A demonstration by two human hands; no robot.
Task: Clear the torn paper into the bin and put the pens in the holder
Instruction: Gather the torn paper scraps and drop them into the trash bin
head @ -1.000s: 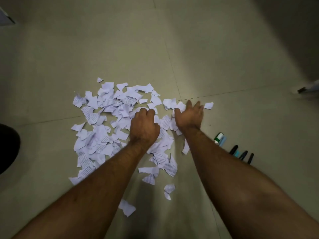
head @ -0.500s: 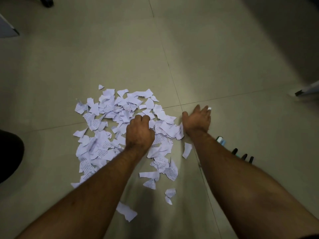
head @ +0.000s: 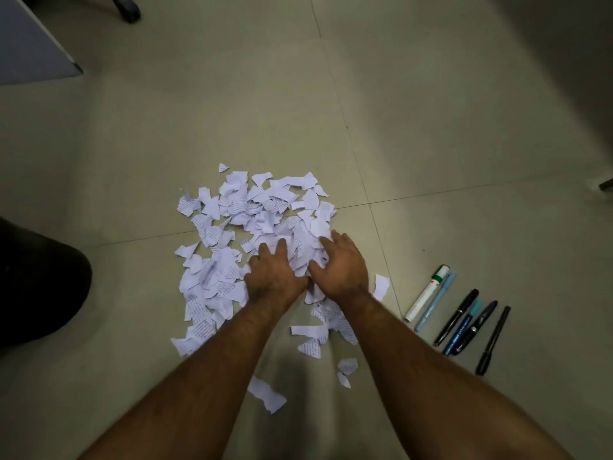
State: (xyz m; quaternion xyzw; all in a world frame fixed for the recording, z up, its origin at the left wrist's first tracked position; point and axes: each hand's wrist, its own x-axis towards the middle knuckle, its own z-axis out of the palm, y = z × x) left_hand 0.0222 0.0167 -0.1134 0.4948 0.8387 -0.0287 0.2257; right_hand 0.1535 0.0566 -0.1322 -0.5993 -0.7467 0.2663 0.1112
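Observation:
A heap of torn white paper (head: 238, 207) with printed text lies on the tiled floor. Both my hands rest on its near right part, side by side and touching. My left hand (head: 273, 277) and my right hand (head: 341, 267) have their fingers curled into a bunch of scraps squeezed between them. Loose scraps (head: 267, 395) lie nearer to me, between my forearms. To the right, several pens lie in a row: a white marker with a green cap (head: 428, 292), a light blue pen (head: 434, 302), a black pen (head: 457, 317) and a black marker (head: 492, 340). No bin or holder is in view.
A dark rounded shape (head: 39, 280) sits at the left edge, close to the heap. A chair caster (head: 127, 9) and a grey panel (head: 30, 38) are at the top left. A furniture foot (head: 607, 185) shows at the right edge. Bare tiles lie beyond the heap.
My right hand swept left from the heap's right edge, pushing scraps against my left hand. The view shifted, and the pens now show in full.

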